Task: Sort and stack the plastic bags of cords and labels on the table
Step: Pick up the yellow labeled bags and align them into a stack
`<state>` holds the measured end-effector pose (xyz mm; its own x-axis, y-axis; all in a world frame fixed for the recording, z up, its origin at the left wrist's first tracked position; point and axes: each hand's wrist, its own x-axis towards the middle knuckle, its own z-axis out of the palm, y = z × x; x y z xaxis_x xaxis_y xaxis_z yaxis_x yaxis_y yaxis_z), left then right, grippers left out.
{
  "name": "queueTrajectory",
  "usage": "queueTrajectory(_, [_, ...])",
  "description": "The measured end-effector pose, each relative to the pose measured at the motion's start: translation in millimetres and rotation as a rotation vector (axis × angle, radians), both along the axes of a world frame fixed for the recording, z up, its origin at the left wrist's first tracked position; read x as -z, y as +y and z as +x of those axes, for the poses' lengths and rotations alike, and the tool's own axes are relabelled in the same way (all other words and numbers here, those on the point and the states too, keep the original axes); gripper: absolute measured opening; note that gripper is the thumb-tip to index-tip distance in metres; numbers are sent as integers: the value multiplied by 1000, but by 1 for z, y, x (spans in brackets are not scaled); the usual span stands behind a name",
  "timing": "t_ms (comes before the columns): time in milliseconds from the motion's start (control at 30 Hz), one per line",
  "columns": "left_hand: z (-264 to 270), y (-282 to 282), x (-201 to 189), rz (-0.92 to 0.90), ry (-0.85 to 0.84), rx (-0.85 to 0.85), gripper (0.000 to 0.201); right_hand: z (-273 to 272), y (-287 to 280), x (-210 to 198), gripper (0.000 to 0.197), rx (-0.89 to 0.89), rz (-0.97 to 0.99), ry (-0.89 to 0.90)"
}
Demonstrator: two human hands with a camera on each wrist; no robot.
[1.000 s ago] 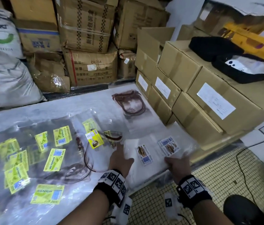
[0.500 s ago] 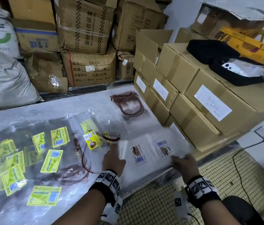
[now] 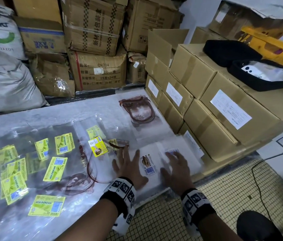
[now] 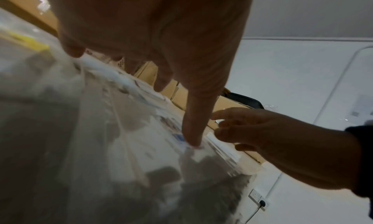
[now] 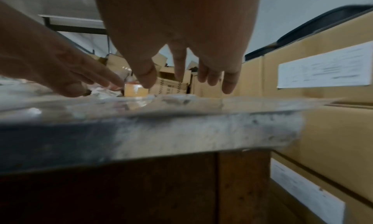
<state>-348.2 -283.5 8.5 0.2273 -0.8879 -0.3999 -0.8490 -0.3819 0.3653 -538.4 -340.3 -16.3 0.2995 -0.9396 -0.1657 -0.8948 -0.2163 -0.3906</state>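
Observation:
A stack of clear bags with white-and-blue labels (image 3: 148,165) lies at the table's near right corner. My left hand (image 3: 128,164) lies flat with spread fingers on its left side; in the left wrist view its thumb (image 4: 191,131) presses the plastic. My right hand (image 3: 176,165) hovers flat over the right side of the stack, fingers (image 5: 228,77) straight just above the plastic. A bag of brown cords (image 3: 137,110) lies farther back. Bags with yellow labels (image 3: 54,169) and loose brown cords (image 3: 88,171) cover the table's left half.
Stacked cardboard boxes (image 3: 215,101) stand tight against the table's right side, with a black case (image 3: 259,77) on top. More boxes (image 3: 93,49) and a grey sack (image 3: 3,75) line the back. A tiled floor (image 3: 224,197) lies below the table edge (image 5: 161,131).
My right hand let go of the stack's near edge and moved up over its top, fingers straight. The left hand slid slightly right and spread flat. The stack settled on the table.

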Motion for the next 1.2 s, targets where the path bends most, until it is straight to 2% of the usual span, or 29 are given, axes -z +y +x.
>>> queueTrajectory(100, [-1, 5, 13, 108, 37, 25, 111, 14, 9, 7, 61, -118, 64, 119])
queueTrajectory(267, [10, 8, 17, 48, 110, 10, 104, 19, 12, -2, 56, -122, 81, 183])
queueTrajectory(333, [17, 8, 13, -12, 217, -61, 94, 25, 5, -12, 48, -116, 108, 219])
queueTrajectory(433, [38, 11, 6, -289, 422, -286, 75, 43, -13, -30, 37, -109, 21, 282])
queueTrajectory(500, [59, 14, 4, -402, 319, -422, 44, 65, -21, -40, 35, -111, 8, 181])
queueTrajectory(567, [85, 20, 3, -369, 120, -545, 35, 97, -23, -43, 32, -198, -12, -7])
queueTrajectory(633, [109, 29, 5, -256, 10, -674, 38, 134, -19, -43, 28, -353, 7, -210])
queueTrajectory(700, [130, 43, 8, -202, -50, -783, 42, 175, -8, -39, 19, -457, 85, -274])
queueTrajectory(800, [163, 69, 15, -120, -103, -907, 62, 231, 12, -34, 24, -555, 177, -234])
queueTrajectory(900, [183, 86, 16, -19, -100, -905, 79, 271, 25, -20, 32, -566, 228, -159])
queueTrajectory(1200, [212, 99, 8, -1, 18, -973, 85, 323, 40, -5, 69, -426, 211, 82])
